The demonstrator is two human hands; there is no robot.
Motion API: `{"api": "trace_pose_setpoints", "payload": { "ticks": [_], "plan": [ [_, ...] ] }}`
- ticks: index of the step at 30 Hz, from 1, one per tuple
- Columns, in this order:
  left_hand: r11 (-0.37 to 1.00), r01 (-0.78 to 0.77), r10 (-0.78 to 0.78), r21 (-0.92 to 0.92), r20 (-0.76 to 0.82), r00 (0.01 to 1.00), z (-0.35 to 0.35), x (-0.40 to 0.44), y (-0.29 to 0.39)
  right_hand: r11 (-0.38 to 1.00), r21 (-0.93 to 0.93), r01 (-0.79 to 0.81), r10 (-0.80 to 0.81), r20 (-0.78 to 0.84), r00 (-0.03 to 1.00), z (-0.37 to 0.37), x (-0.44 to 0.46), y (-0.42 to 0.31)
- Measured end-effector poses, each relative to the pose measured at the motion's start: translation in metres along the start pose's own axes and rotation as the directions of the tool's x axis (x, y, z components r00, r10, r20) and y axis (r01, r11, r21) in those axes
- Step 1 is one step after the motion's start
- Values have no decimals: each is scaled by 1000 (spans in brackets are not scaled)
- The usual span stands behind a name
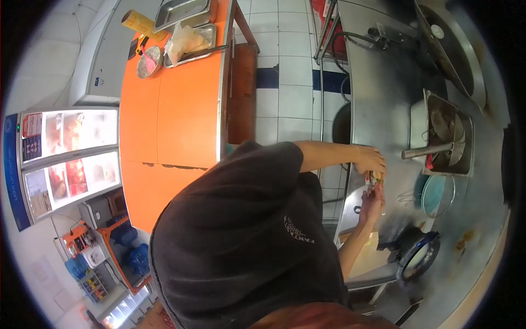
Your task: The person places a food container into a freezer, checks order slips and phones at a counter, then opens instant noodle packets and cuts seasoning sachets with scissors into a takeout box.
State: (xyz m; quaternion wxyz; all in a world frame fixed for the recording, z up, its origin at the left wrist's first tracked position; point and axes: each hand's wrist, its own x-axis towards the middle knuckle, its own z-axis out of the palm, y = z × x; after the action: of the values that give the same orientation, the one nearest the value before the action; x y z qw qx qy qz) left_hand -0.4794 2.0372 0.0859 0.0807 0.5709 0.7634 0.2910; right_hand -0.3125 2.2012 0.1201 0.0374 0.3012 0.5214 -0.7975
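My left hand (pixel 370 160) is at the edge of the steel counter (pixel 378 115), its fingers closed on the upper end of a small packet with colourful print (pixel 376 178). My right hand (pixel 372 203) pinches the lower end of the same packet. The fingers cover much of it, so its contents cannot be made out. A small dark ring-shaped thing (pixel 357 209) shows on the counter beside my right hand. Close to my right forearm there is a pale board-like surface (pixel 364 255).
Past my hands, a steel container (pixel 470 159) holds ladles and strainers near a teal bowl (pixel 433 194). A black-rimmed pan (pixel 419 256) stands nearer. Behind me are an orange table (pixel 186 109) with metal trays (pixel 183 15) and a bowl (pixel 149 66), and lit display fridges (pixel 71 159).
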Motion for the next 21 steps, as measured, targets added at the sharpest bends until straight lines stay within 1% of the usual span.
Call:
{"api": "trace_pose_setpoints", "payload": {
  "ticks": [1, 2, 3, 4, 5, 6, 7, 8, 9, 10, 11, 12, 14, 15, 16, 17, 19, 20, 21],
  "plan": [
    [980, 47, -13, -196, 172, 985, -10, 0, -3, 1000, -6, -6, 6, 6, 1000, -4, 1, -8],
    [978, 57, -22, -199, 172, 985, -14, -7, -8, 960, -279, 29, -27, 10, 1000, -6, 1, -14],
    [988, 34, -16, -149, 118, 993, -13, -16, -10, 846, -531, 56, -54, 19, 998, -5, -2, -19],
    [995, 14, -8, -100, 60, 998, -11, -20, -10, 842, -538, 40, -38, 16, 999, 8, -12, -33],
    [994, 21, -15, -104, 57, 998, -8, -21, -13, 416, -818, 398, -322, 276, 905, 24, -22, -45],
    [972, 14, 9, -233, 95, 995, -4, -22, -16, -177, -784, 595, -399, 610, 685, 43, -27, -55],
    [935, 13, 35, -353, 132, 991, -8, -25, -17, -176, -776, 606, -393, 620, 679, 56, -26, -58],
    [940, 26, 21, -341, 133, 991, -14, -30, -22, -124, -747, 654, -326, 653, 684, 68, -22, -58],
    [920, 6, 47, -393, 124, 991, -19, -37, -19, -69, -719, 691, -250, 683, 686, 78, -18, -58],
    [892, -17, 77, -451, 114, 990, -21, -40, -16, -64, -717, 694, -243, 686, 686, 87, -13, -56],
    [921, 16, 42, -388, 139, 989, -16, -44, -21, 127, -746, 654, -204, 625, 753, 95, -7, -51],
    [918, 14, 47, -396, 143, 989, -19, -47, -25, 311, -755, 577, -147, 561, 814, 104, -4, -48],
    [903, 83, 31, -421, 259, 965, -29, -53, -37, 316, -758, 570, -141, 557, 818, 119, 5, -51],
    [901, 83, 32, -425, 257, 966, -39, -56, -37, 403, -750, 525, -145, 514, 846, 129, 3, -57],
    [872, 97, 35, -479, 260, 965, -54, -61, -37, 487, -728, 483, -147, 477, 866, 141, 4, -60],
    [840, 112, 37, -530, 261, 965, -71, -65, -39, 485, -724, 490, -145, 486, 862, 149, 5, -61],
    [838, 118, 42, -532, 280, 959, -91, -68, -44, 438, -742, 508, -228, 455, 861, 161, 1, -65],
    [838, 118, 59, -533, 304, 951, -99, -70, -47, 436, -741, 511, -223, 461, 859, 167, 0, -67],
    [836, 122, 54, -535, 301, 952, -93, -70, -55, 400, -754, 520, -240, 462, 854, 180, -5, -75]
  ]
}}
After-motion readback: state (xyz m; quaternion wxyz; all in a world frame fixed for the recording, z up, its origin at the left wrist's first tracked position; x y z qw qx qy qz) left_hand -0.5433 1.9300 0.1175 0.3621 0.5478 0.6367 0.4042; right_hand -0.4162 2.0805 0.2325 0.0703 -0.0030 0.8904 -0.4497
